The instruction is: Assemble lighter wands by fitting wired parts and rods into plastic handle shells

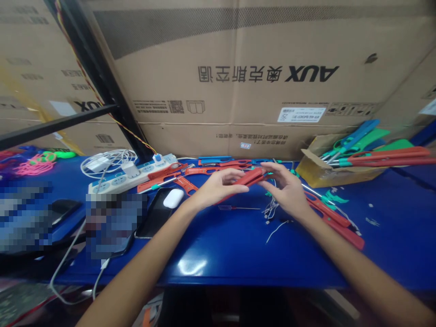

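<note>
The left hand (223, 184) and the right hand (286, 187) both pinch a red casing (254, 176) between thumb and fingers, raised over the blue tabletop (218, 245). Fingers cover parts of both ends; a green bit at the right fingertips is too blurred to make out. The hands partly hide the red and blue parts (214, 170) lying beyond the casing.

Nearer than the casing lie a screwdriver (231, 208) and, right of that landmark, white strings (271, 209); open blue surface runs from there to the front edge. Room to the casing's left narrows at a power strip (120, 181) and a phone (153, 220); another screen there is pixelated. A box (320, 175) of parts stands to its right.

Beyond the casing, a carton (235, 41) reads, upside down, "AUX" and "奥克斯空调"; its white label's (301, 114) print is mostly too small.
</note>
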A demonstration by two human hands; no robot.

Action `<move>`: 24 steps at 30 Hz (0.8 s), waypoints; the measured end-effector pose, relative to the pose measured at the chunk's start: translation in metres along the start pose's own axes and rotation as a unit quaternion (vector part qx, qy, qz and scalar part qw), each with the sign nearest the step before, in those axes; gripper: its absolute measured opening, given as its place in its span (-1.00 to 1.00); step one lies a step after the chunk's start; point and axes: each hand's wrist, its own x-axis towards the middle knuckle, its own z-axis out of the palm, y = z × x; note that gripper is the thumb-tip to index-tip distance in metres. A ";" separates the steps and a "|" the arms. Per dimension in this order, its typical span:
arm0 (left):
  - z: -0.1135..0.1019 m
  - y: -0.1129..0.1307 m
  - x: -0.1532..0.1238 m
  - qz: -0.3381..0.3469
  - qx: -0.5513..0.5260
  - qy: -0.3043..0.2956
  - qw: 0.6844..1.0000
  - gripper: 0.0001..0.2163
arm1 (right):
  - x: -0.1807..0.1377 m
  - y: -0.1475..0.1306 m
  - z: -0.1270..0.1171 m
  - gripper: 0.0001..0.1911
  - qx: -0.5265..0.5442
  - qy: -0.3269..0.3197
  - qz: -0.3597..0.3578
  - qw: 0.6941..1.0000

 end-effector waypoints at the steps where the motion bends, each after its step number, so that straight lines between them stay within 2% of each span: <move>1: -0.001 0.001 0.000 0.001 0.001 -0.001 1.000 -0.68 | 0.001 -0.001 -0.002 -0.60 -0.008 0.000 0.001 1.000; 4: -0.006 0.005 0.000 0.016 0.007 0.013 1.000 -0.76 | 0.005 -0.007 -0.012 -0.67 0.008 -0.034 0.015 0.999; 7: -0.016 0.009 0.000 0.034 0.031 0.051 0.998 -0.72 | 0.010 -0.012 -0.029 -0.80 0.058 -0.074 0.043 0.995; 9: -0.023 0.011 -0.001 0.034 0.063 0.066 0.995 -0.72 | 0.012 -0.011 -0.042 -0.82 0.098 -0.058 0.069 0.991; 10: -0.027 0.011 -0.002 0.028 0.087 0.053 0.994 -0.72 | 0.014 -0.009 -0.047 -0.81 0.118 -0.035 0.077 0.989; 12: -0.030 0.011 -0.005 0.006 0.143 -0.031 0.989 -0.71 | 0.016 -0.004 -0.056 -0.81 0.148 0.023 0.086 0.985; 14: -0.027 0.010 -0.009 -0.014 0.190 -0.156 0.969 -0.73 | 0.019 0.001 -0.061 -0.80 0.140 0.070 0.087 0.984; 16: -0.019 0.007 -0.013 -0.015 0.215 -0.249 0.944 -0.75 | 0.020 0.005 -0.061 -0.78 0.089 0.070 0.093 0.989; 19: -0.006 0.001 -0.016 -0.027 0.238 -0.302 0.923 -0.79 | 0.018 0.006 -0.051 -0.77 -0.010 0.001 0.087 0.996; 22: -0.002 -0.004 -0.016 -0.056 0.283 -0.291 0.912 -0.84 | 0.013 0.004 -0.032 -0.86 -0.073 -0.104 0.034 0.991; 24: -0.004 -0.007 -0.016 -0.050 0.329 -0.267 0.904 -0.89 | 0.007 0.003 -0.017 -0.93 -0.101 -0.160 -0.009 0.982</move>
